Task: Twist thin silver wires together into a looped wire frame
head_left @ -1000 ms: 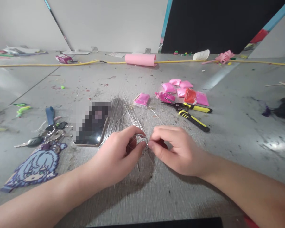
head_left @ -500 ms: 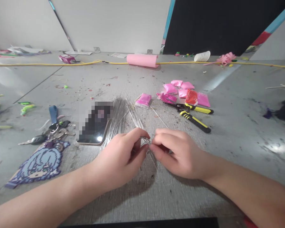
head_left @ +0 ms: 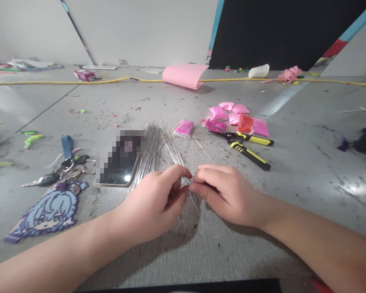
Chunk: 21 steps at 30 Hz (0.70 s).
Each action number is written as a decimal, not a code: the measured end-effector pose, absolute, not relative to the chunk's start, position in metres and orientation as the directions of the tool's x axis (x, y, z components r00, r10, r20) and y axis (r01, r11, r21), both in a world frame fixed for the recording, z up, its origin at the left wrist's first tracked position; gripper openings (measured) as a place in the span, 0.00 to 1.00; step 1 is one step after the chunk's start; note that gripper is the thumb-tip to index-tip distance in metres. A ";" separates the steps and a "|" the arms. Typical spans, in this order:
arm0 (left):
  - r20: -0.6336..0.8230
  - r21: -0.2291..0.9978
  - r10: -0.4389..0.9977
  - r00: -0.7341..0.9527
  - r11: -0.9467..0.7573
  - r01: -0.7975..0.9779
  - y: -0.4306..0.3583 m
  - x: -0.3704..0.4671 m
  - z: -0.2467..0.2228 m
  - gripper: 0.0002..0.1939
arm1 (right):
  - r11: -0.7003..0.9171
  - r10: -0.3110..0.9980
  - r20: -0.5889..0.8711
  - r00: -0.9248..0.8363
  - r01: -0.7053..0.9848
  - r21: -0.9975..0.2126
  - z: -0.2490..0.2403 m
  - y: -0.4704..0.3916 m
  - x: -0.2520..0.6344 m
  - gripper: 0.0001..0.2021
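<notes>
My left hand (head_left: 158,199) pinches thin silver wires (head_left: 172,146) between thumb and forefinger at the centre. Right beside it, my right hand (head_left: 224,193) is closed too, its thumb and fingertips meeting on the wires near the left fingertips. The exact spot where the fingers meet is partly hidden. A larger bundle of wires (head_left: 150,150) lies on the table just beyond my left hand, next to a phone (head_left: 122,158). Pliers with black and yellow handles (head_left: 250,154) rest beyond my right hand.
Pink packets (head_left: 218,113) and a red one (head_left: 245,124) lie behind the pliers, with a single pink packet (head_left: 184,127) nearer the wires. Keys (head_left: 71,171) and a blue pixel charm (head_left: 53,209) are at left. A yellow cable (head_left: 110,81) crosses behind, under curled pink paper (head_left: 184,76).
The fingers of my right hand have shifted slightly left and up against the wires. At the back, the rolled pink paper has opened out wider. My left hand has barely moved.
</notes>
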<state>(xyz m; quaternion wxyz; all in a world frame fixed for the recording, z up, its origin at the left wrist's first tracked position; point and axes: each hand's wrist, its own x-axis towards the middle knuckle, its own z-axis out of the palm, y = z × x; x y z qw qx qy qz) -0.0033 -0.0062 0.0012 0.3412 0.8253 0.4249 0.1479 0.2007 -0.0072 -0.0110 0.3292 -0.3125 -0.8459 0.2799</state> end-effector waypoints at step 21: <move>-0.097 0.758 0.792 0.603 -0.333 0.560 -0.005 -0.001 0.003 0.09 | 0.647 0.718 0.376 -0.586 0.363 -0.670 -0.015 -0.006 0.201 0.15</move>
